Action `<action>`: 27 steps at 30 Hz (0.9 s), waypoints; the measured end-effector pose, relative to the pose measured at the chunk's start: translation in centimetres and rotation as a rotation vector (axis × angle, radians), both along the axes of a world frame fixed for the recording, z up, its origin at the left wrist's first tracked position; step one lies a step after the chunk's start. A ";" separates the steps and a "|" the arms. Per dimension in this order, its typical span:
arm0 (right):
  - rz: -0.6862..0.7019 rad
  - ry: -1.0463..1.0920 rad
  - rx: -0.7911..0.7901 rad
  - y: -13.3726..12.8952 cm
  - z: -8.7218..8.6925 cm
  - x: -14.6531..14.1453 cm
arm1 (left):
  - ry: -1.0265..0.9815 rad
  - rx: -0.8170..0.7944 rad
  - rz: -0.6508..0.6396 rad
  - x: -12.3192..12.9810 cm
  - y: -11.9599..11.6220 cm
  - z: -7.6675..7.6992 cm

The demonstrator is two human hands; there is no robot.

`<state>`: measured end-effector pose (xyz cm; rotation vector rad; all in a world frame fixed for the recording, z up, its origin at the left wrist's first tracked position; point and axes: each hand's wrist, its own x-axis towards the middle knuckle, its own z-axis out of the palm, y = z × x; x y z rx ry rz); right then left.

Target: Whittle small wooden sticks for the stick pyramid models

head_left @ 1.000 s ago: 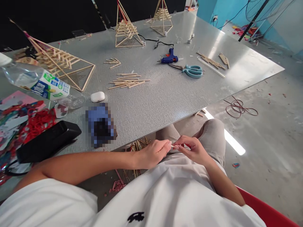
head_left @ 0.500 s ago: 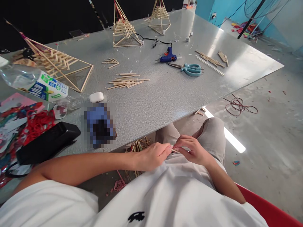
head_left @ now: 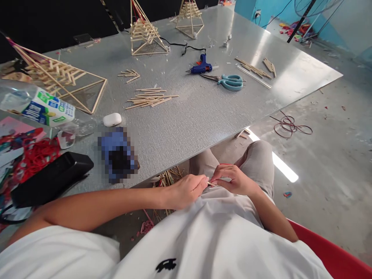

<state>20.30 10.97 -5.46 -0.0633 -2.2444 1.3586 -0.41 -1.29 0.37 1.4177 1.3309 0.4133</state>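
Observation:
Over my lap, my left hand (head_left: 186, 190) is closed, with its fingertips on a thin wooden stick (head_left: 212, 184). My right hand (head_left: 234, 179) pinches the same stick from the other side, and the fingertips of both hands nearly meet. Most of the stick is hidden by the fingers. A thin red edge shows above the right hand; I cannot make out what it is. On the table beyond lie a pile of wooden sticks (head_left: 151, 97) and a smaller bunch of sticks (head_left: 129, 74). A blue glue gun (head_left: 202, 66) rests near scissors (head_left: 231, 82) with light blue handles.
Stick pyramids stand at the back, one of them (head_left: 147, 37) in the middle. At left are a plastic bottle (head_left: 48, 106), a black case (head_left: 54, 180), a white earbud case (head_left: 112, 119) and a blurred blue object (head_left: 119, 155). The table edge (head_left: 186, 158) runs before my knees.
The view has shifted slightly, so the table things sit a little further left. Both hands keep hold of the stick, and a bit more of it shows. The red edge has come into sight.

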 end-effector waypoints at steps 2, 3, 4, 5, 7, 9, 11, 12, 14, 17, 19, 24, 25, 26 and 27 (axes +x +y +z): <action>-0.004 -0.003 0.022 -0.3 -0.1 -0.1 | 0.005 -0.003 -0.005 0.0 -0.1 0.1; -0.007 -0.012 0.028 -0.6 -0.2 -0.2 | 0.003 -0.004 -0.012 0.1 -0.1 0.2; -0.004 -0.025 0.031 -0.9 -0.2 -0.3 | 0.000 -0.005 -0.021 0.1 -0.1 0.2; 0.002 -0.037 0.026 -1.1 -0.2 -0.4 | -0.003 -0.001 -0.028 0.1 -0.1 0.3; 0.010 -0.070 -0.032 -1.4 -0.3 -0.4 | -0.011 0.016 -0.033 0.1 -0.1 0.4; -0.055 -0.122 -0.136 -1.0 -0.7 -0.1 | -0.027 0.034 -0.020 0.0 0.1 0.5; -0.283 -0.215 -0.181 0.2 -1.5 0.4 | -0.067 0.042 -0.001 -0.2 0.3 0.7; -0.427 -0.266 -0.168 1.1 -2.0 0.7 | -0.093 0.043 0.007 -0.2 0.3 0.8; -0.687 -0.355 -0.102 3.0 -3.2 1.5 | -0.139 0.042 0.020 -0.4 0.4 1.0; -0.832 -0.431 -0.034 4.7 -4.1 2.4 | -0.159 0.024 0.055 -0.5 0.4 1.1; -0.849 -0.462 0.021 4.5 -3.6 2.8 | -0.155 0.000 0.074 -0.6 0.5 1.1; -0.490 -0.378 0.085 0.8 0.8 2.3 | -0.162 -0.028 0.087 -0.7 0.6 1.0; -0.345 -0.346 0.056 0.1 1.6 2.0 | -0.170 -0.028 0.096 -0.7 0.6 0.9; -0.225 -0.313 0.038 -0.5 2.2 1.8 | -0.186 -0.025 0.110 -0.7 0.6 0.8; -0.143 -0.281 0.019 -1.1 2.5 1.5 | -0.215 -0.022 0.129 -0.6 0.6 0.7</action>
